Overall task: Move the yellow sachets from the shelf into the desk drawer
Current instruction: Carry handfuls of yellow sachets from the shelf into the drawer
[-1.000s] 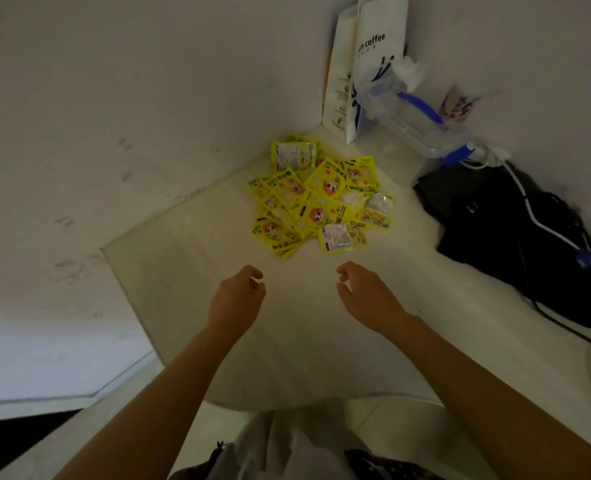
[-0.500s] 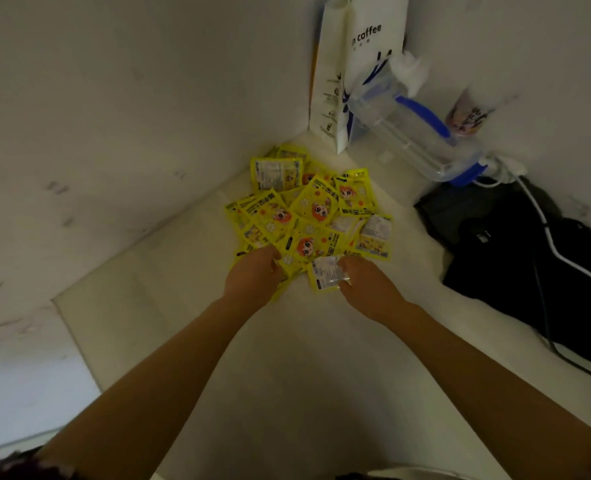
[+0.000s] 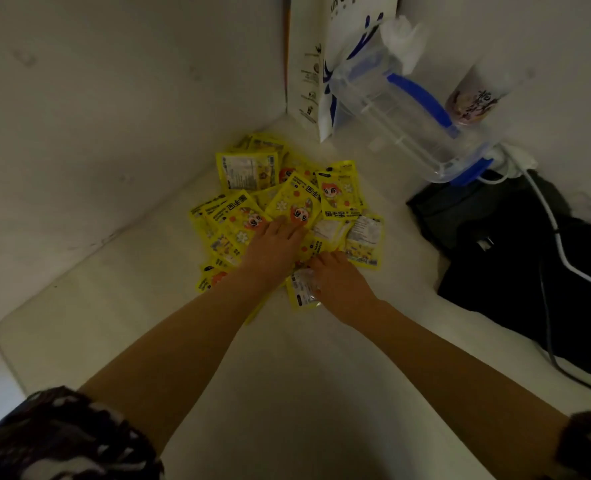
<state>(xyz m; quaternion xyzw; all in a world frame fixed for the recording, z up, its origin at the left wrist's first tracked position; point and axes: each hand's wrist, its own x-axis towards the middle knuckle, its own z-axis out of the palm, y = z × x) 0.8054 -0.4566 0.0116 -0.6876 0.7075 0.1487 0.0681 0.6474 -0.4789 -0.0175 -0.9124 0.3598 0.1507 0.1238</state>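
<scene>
A heap of several yellow sachets [image 3: 287,202] with cartoon prints lies in the back corner of the white shelf [image 3: 287,393]. My left hand [image 3: 273,247] rests flat on the middle of the heap, fingers stretched forward over the packets. My right hand [image 3: 337,282] is at the heap's near right edge, fingers curled down. Its thumb pinches one yellow sachet [image 3: 301,294] that sticks out toward me. The desk drawer is not in view.
A white paper coffee bag [image 3: 325,64] stands in the far corner. A clear plastic jug with blue handle [image 3: 401,112] leans beside it, with a printed cup [image 3: 470,102] behind. A black bag [image 3: 529,271] with white and black cables fills the right side. White walls close the left and back.
Both hands have reached forward from the bare shelf onto the sachet heap. The left hand has slid further over the packets, and the camera has moved closer.
</scene>
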